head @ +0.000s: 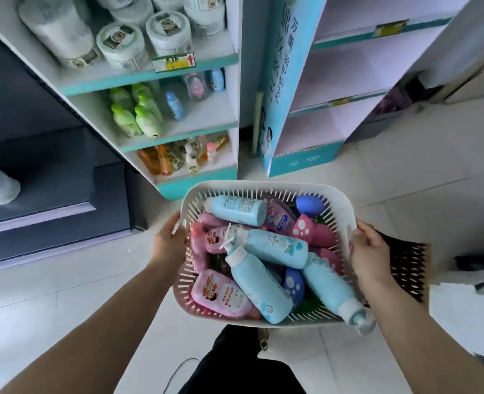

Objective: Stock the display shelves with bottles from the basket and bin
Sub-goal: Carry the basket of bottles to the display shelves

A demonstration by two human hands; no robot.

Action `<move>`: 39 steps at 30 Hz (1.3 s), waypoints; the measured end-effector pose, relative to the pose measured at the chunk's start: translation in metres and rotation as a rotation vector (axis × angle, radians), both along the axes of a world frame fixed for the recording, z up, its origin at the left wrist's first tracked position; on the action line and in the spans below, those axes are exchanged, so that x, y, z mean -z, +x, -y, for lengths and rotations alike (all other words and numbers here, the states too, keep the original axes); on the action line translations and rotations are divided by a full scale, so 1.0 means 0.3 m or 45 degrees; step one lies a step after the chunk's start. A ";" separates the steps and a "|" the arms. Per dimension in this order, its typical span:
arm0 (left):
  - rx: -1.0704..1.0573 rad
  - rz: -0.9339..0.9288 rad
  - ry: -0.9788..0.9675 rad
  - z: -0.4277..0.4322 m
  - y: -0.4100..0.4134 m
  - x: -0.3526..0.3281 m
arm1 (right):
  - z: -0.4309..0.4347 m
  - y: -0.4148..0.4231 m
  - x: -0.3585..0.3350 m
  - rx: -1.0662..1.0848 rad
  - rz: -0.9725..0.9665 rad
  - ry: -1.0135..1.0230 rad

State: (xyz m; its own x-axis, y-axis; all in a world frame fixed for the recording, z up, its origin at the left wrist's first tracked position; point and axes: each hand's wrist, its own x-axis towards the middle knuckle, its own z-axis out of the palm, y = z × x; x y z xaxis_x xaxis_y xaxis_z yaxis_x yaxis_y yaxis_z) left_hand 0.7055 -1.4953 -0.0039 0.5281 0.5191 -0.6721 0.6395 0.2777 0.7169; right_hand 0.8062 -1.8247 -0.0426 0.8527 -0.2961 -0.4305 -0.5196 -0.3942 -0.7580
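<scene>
Gripping: left hand (168, 245) curls its fingers round the left rim of the white basket (263, 185).
Stocked shelves (204, 116): up-left of the basket, already carrying green and orange bottles.
Load: blue and pink bottles (275, 248) heaped in the basket.
Pale shelves (348, 81): up-right of the basket, no bottles visible; most of the job looks undone.
Right hand (368, 257): clasps the basket's right rim.
Unclear: dark lattice crate (405, 263) right of the basket, half hidden behind that hand; contents unseen.
</scene>
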 end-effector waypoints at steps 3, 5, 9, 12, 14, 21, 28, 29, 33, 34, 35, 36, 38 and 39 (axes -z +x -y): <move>-0.062 -0.026 -0.021 0.007 0.074 0.071 | 0.048 0.113 0.156 -0.049 -0.025 -0.107; -0.094 -0.053 -0.011 0.007 0.120 0.126 | 0.071 0.186 0.248 -0.129 -0.051 -0.172; -0.150 -0.113 -0.009 -0.001 0.223 0.253 | -0.056 0.336 0.207 -0.183 -0.159 -0.095; -0.187 -0.127 -0.017 0.011 0.303 0.344 | -0.105 0.449 0.276 -0.189 -0.197 -0.104; -0.223 -0.139 -0.023 0.019 0.346 0.427 | -0.115 0.522 0.378 -0.233 -0.177 -0.093; -0.376 -0.162 -0.116 0.065 0.492 0.759 | -0.151 0.776 0.729 -0.423 -0.239 -0.038; -0.469 -0.129 -0.166 0.090 0.610 1.171 | -0.173 0.964 1.163 -0.482 -0.262 -0.016; -0.464 -0.114 -0.185 0.089 0.625 1.231 | -0.177 0.983 1.218 -0.484 -0.261 -0.015; -0.443 -0.094 -0.205 0.066 0.691 1.452 | -0.191 1.046 1.428 -0.458 -0.269 -0.030; -0.446 -0.095 -0.204 0.062 0.708 1.500 | -0.195 1.064 1.479 -0.452 -0.267 -0.038; -0.450 -0.088 -0.199 0.057 0.725 1.541 | -0.201 1.080 1.526 -0.447 -0.261 -0.041; -0.449 -0.083 -0.197 0.053 0.740 1.571 | -0.208 1.091 1.562 -0.437 -0.257 -0.037; -0.424 -0.077 -0.184 0.045 0.769 1.635 | -0.215 1.109 1.636 -0.420 -0.250 -0.037; -0.405 -0.081 -0.168 0.038 0.782 1.664 | -0.219 1.114 1.662 -0.407 -0.241 -0.034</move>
State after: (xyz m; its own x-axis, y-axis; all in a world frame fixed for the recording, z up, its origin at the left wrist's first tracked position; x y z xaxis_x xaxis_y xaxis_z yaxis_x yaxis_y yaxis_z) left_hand 0.9402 -1.5066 -0.5032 0.3089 0.5574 -0.7706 0.5481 0.5578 0.6232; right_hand 1.1405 -1.7591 -0.5414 0.8099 -0.0413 -0.5852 -0.4972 -0.5778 -0.6473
